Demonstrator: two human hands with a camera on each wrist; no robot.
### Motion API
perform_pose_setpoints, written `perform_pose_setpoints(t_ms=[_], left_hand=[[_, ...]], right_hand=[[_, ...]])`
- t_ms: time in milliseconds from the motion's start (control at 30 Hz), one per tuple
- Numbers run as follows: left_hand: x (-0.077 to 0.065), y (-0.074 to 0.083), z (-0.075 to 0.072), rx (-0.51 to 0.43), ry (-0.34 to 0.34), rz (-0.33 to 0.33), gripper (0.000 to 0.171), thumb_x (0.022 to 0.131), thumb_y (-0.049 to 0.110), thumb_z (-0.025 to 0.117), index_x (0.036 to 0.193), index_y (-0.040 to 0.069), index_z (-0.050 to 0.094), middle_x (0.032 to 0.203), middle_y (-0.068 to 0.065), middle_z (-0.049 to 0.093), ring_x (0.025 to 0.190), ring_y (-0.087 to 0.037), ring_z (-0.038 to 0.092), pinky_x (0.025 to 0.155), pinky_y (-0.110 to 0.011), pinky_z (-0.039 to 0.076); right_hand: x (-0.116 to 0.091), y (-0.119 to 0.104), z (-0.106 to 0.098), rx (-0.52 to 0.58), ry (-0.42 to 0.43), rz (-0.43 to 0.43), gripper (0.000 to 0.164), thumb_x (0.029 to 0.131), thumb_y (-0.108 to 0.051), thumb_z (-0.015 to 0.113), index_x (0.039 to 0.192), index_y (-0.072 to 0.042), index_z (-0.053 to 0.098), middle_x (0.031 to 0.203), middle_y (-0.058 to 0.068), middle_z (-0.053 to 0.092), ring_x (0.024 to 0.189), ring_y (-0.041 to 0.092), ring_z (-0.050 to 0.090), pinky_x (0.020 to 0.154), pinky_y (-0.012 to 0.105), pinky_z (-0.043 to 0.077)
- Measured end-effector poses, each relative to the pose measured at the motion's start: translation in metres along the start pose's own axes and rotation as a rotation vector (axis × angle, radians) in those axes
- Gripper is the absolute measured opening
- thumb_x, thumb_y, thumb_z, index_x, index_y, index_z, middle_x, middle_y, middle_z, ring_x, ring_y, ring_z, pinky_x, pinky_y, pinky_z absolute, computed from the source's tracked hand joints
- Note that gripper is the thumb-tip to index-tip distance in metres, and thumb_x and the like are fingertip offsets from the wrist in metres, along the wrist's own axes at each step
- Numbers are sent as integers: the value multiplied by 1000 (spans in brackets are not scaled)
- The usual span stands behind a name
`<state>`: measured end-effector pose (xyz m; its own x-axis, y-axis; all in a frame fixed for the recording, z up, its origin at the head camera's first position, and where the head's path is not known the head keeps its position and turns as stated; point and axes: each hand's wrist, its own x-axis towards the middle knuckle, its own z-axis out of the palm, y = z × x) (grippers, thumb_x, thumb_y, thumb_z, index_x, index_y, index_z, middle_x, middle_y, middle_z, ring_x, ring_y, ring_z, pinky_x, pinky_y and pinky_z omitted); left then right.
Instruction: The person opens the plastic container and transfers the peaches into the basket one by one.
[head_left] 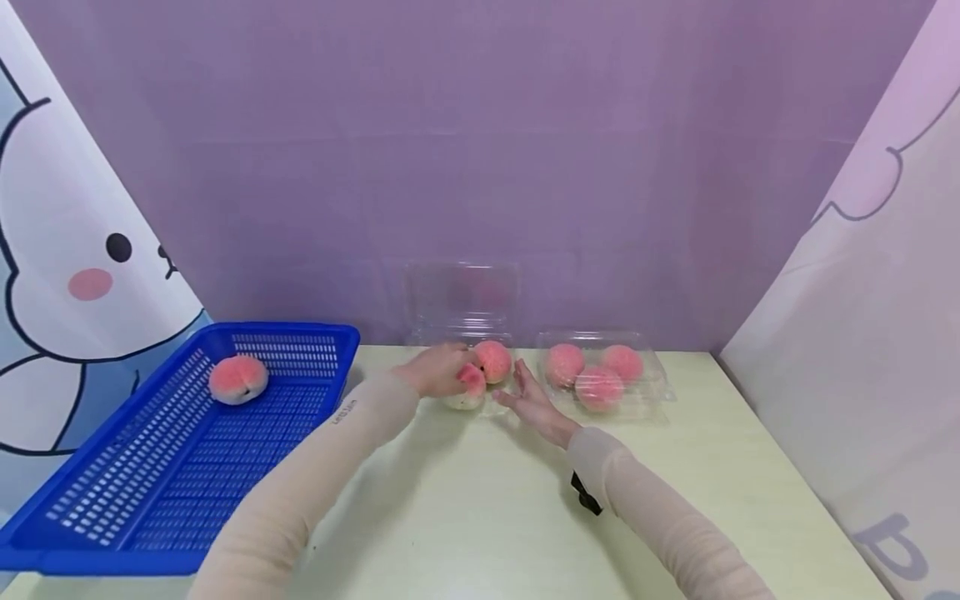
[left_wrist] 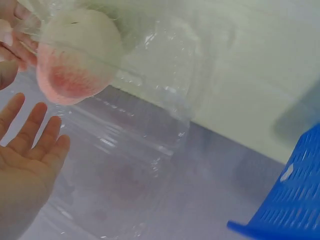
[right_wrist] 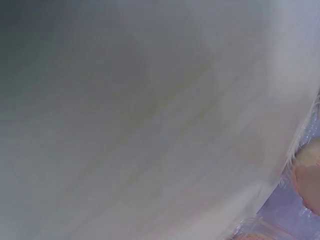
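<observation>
My left hand reaches over an open clear plastic clamshell box whose lid stands up at the back. Its fingers look loosely straight in the left wrist view, beside a pink-and-cream peach and apart from it. That front peach lies by a second peach at the box. Over on the box's right side, my right hand has its fingers extended near the box's edge; whether they touch it is hard to tell. A pale, blurred sleeve blocks most of the right wrist view.
A closed clear box with three peaches stands to the right. At the left is a blue plastic basket holding one peach. A purple cloth hangs behind the pale table.
</observation>
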<state>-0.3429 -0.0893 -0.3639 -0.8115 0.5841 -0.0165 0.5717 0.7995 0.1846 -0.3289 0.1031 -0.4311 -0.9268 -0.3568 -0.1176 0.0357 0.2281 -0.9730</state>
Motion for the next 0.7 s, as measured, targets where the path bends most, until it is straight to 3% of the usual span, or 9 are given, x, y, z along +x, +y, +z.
perform_pose_setpoints(t_ms=[333, 533, 700], left_hand=[[14, -2, 27, 1, 84, -214, 49, 76, 34, 69, 118, 12, 60, 121, -11, 57, 111, -30, 52, 91, -46, 46], [16, -3, 36, -39, 112, -258, 53, 75, 31, 69, 122, 10, 57, 120, -14, 56, 106, -31, 55, 89, -44, 47], [18, -13, 40, -53, 122, -292, 49, 77, 28, 67, 122, 10, 58, 124, -12, 54, 112, -31, 52, 95, -45, 44]], right_hand=[[14, 21, -1, 18, 48, -19, 88, 88, -16, 59, 147, -9, -6, 154, 13, -3, 142, 29, 0, 111, 49, 15], [16, 26, 0, 11, 38, -63, 89, 89, -20, 59, 147, -8, -8, 154, 14, -5, 141, 32, 0, 110, 51, 16], [14, 21, 1, 31, 43, -35, 86, 89, -15, 57, 147, -9, -7, 154, 10, -4, 142, 27, -1, 112, 48, 15]])
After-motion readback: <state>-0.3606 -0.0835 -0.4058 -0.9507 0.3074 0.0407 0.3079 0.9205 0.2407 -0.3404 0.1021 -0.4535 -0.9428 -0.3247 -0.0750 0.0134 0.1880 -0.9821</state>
